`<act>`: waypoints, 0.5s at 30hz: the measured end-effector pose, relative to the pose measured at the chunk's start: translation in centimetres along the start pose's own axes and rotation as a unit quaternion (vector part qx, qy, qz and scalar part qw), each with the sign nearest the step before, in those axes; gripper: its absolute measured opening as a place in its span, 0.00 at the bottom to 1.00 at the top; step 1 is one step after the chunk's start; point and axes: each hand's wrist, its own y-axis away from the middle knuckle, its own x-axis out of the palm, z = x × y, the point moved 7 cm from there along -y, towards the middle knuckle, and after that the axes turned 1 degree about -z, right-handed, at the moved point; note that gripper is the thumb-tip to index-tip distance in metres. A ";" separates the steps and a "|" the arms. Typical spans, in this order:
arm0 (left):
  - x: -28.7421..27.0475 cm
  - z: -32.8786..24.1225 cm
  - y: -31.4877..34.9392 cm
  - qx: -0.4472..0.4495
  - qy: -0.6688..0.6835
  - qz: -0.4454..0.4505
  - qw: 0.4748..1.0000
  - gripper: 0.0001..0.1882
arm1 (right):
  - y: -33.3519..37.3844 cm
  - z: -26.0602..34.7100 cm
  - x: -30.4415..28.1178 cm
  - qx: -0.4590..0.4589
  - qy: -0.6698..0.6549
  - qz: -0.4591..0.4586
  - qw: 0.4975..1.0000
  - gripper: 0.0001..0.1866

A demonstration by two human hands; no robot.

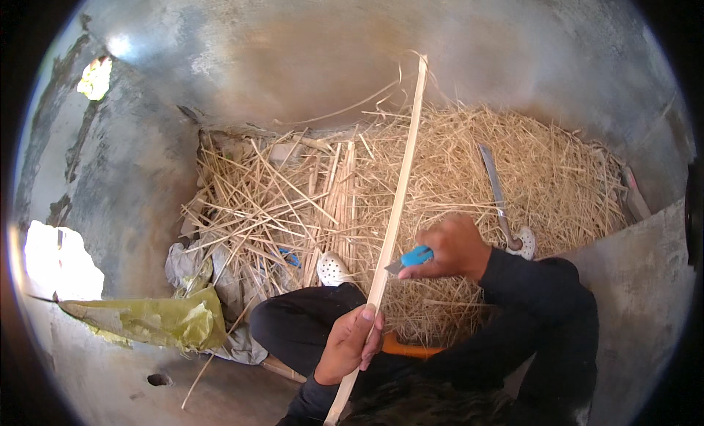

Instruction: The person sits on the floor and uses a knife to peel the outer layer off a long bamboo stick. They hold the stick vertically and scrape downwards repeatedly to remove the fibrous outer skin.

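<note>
Strip (402,184), long, flat, nearly straight and pale cream, runs in the head view from the lower edge up over the straw (535,184), with thin curled fibres at its far end. The left hand (352,342) is wrapped around its near part, thumb on top; the right hand (455,246) grips a blue knife (416,256), its grey blade at the strip's right edge, though whether it cuts in cannot be told.
</note>
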 end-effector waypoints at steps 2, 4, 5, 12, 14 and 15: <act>0.6 0.0 0.3 -0.003 0.013 0.019 1.000 0.17 | -0.9 -2.9 -0.3 0.051 0.012 -0.034 0.998 0.42; 1.1 -0.4 0.2 0.001 0.032 0.034 0.999 0.17 | -1.8 -5.8 -1.2 0.118 0.000 -0.072 0.990 0.42; 1.2 -0.4 0.4 0.000 0.041 0.036 0.998 0.17 | -1.3 -5.1 -0.4 0.116 -0.016 -0.041 0.992 0.43; 1.0 -0.5 0.5 0.007 0.024 0.026 0.999 0.16 | -2.8 -6.6 -2.1 0.134 0.027 -0.033 0.990 0.43; 1.1 -0.4 0.6 0.006 0.022 0.029 0.999 0.16 | -2.2 -5.5 -1.1 0.099 0.018 -0.038 0.994 0.43; 0.8 -0.4 0.7 0.009 0.018 0.025 0.999 0.16 | -1.9 -2.9 -0.7 0.053 0.037 -0.039 0.997 0.43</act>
